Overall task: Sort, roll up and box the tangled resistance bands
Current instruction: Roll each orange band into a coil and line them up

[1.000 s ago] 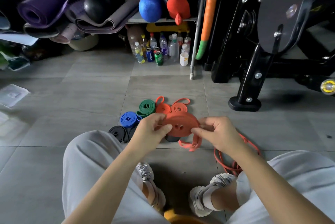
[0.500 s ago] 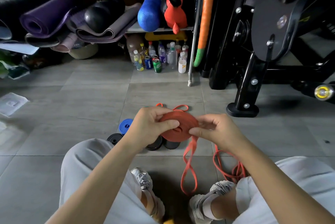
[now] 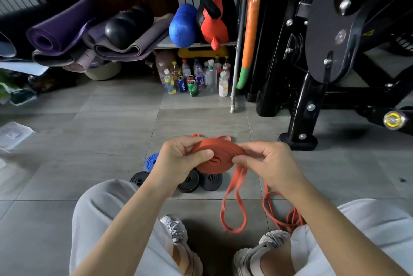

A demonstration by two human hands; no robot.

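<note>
I hold a half-rolled orange resistance band [image 3: 218, 156] above the floor. My left hand [image 3: 178, 161] grips the coil's left side, thumb on top. My right hand [image 3: 266, 162] pinches the band at the coil's right edge. A loose orange loop [image 3: 233, 204] hangs from the coil down to the floor. Rolled black bands [image 3: 201, 180] and a rolled blue band [image 3: 152, 161] lie on the tiles under my left hand. Tips of other orange rolls [image 3: 223, 137] peek out behind the coil. A thin tangled orange band [image 3: 283, 215] lies by my right knee.
Black gym machine base [image 3: 298, 141] stands at the right. Bottles and cans [image 3: 194, 79] sit under a shelf at the back. Yoga mats [image 3: 62, 29] pile at the back left. A clear plastic lid [image 3: 13, 135] lies on the left tiles. My shoes [image 3: 178, 233] are below.
The view has tilted up. A long loop of the orange band has dropped from the coil toward the floor. Both hands have stayed on the coil.
</note>
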